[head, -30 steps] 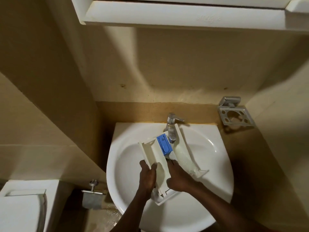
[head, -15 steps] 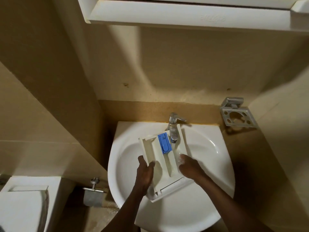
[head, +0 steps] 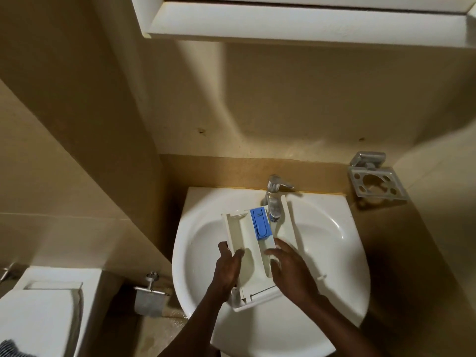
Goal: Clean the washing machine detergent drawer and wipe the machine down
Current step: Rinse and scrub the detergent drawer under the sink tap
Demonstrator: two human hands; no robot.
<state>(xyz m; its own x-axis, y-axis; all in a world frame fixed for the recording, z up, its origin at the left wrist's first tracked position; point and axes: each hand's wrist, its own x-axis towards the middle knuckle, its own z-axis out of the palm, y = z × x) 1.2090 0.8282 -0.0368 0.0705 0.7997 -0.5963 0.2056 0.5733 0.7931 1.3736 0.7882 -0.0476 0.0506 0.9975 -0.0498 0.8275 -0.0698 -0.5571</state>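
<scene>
A white detergent drawer (head: 247, 256) is held over the bowl of a white corner washbasin (head: 203, 256), lengthwise from near to far, with its front panel at the near end and its far end tucked under the chrome tap (head: 274, 200). A blue insert (head: 260, 223) sits in the far part of the drawer's middle channel, just left of the tap's spout. The left hand (head: 228, 267) grips the drawer's left wall, with the thumb curled inside the left compartment and the fingers wrapped round the outside. The right hand (head: 291, 273) lies on the drawer's right side with its fingers fairly straight and slightly spread, the fingertips touching the divider just nearer than the blue insert. Whether water is running from the tap cannot be told. On the wall to the right of the basin hangs a metal toothbrush holder (head: 374, 185). To the left, lower down, are a toilet-roll holder (head: 150, 296) and a white toilet cistern (head: 49, 313). A white cabinet (head: 309, 23) hangs above the basin.
</scene>
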